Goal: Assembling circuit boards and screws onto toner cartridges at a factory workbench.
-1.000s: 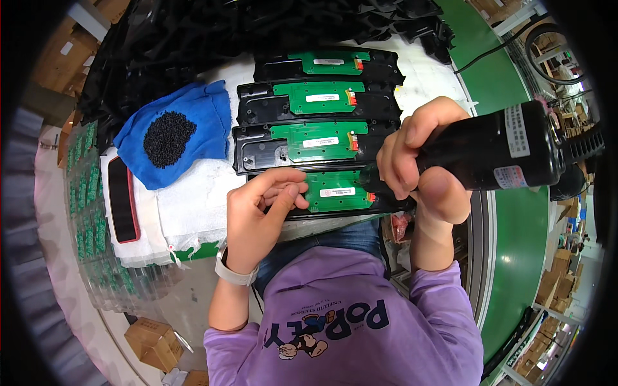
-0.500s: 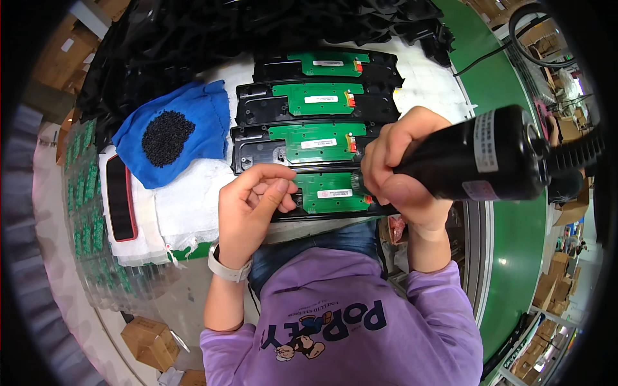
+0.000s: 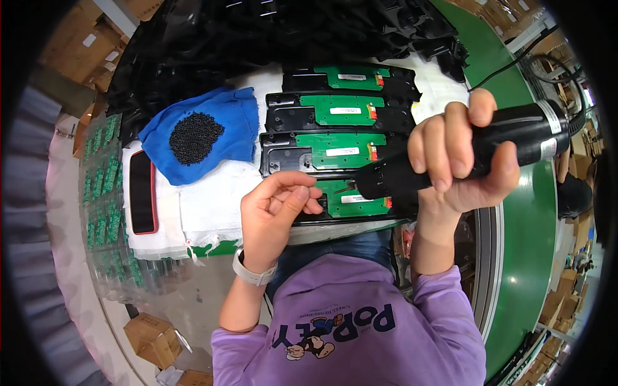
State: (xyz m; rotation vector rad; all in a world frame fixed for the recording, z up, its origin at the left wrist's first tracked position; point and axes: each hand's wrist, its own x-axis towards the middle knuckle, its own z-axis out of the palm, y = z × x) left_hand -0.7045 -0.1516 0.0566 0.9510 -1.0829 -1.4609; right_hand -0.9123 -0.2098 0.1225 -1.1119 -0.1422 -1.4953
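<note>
My right hand (image 3: 460, 154) is wrapped round a black electric screwdriver (image 3: 515, 138). Its thin bit points left above the nearest green circuit board (image 3: 364, 207); whether it touches the board I cannot tell. That board sits in a black plastic panel (image 3: 309, 219) and carries a white label and a red-and-white connector. By the board's left end, my left hand (image 3: 273, 209) has its fingers curled and thumb pressed to them; what they hold, if anything, is hidden. Behind lie several more black panels (image 3: 283, 116), each with a green board.
Black screws (image 3: 195, 138) are heaped on a blue cloth (image 3: 241, 138) at the left. A phone with a red edge (image 3: 154, 193) lies beside it on white padding (image 3: 206, 209). Black plastic (image 3: 212, 45) covers the far side. Stacked green boards (image 3: 103, 186) stand at far left.
My right hand has raised and turned the screwdriver, so its bit now shows pointing left. My left hand keeps its curled pose near the board. The whole view has shifted slightly.
</note>
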